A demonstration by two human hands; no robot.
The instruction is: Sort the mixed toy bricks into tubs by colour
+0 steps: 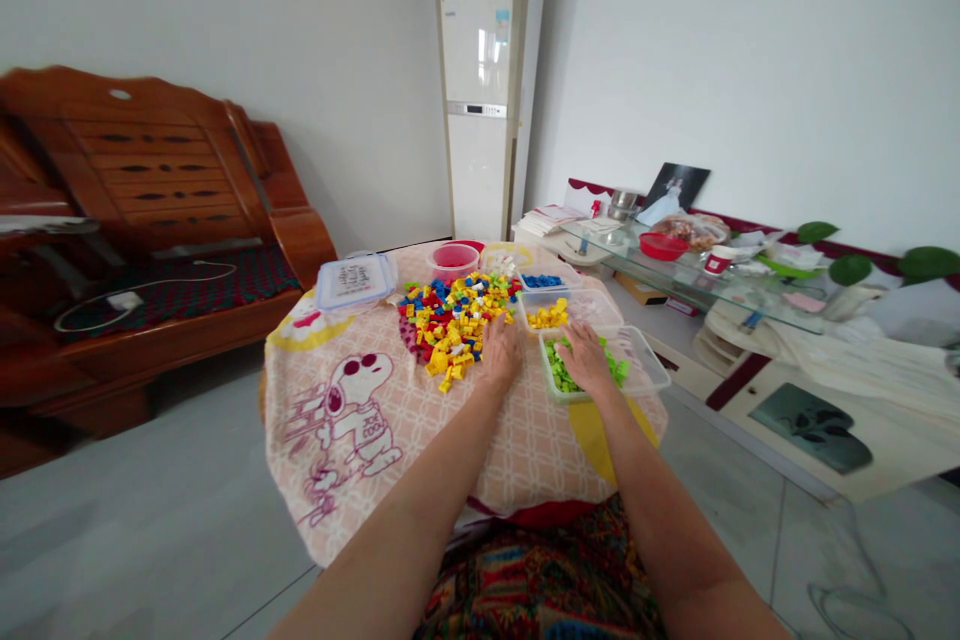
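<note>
A loose pile of small toy building blocks (450,320), mostly yellow with red, blue, green and white ones, lies on the cloth-covered table. At its right edge is my left hand (501,356), fingers bent down among yellow blocks; whatever they pinch is hidden. My right hand (589,358) reaches over the clear box of green blocks (562,375), thumb and fingers apart, with no block visible in it. Behind that box, yellow blocks (547,315) fill part of a second clear box, and blue blocks (541,281) lie in a third.
A pink tub (454,260) and a lidded clear box (355,281) stand at the table's back and left. The patterned tablecloth (420,460) hangs over the near edge. To the right is a cluttered glass-topped cabinet (675,275); a wooden bench (165,180) stands left.
</note>
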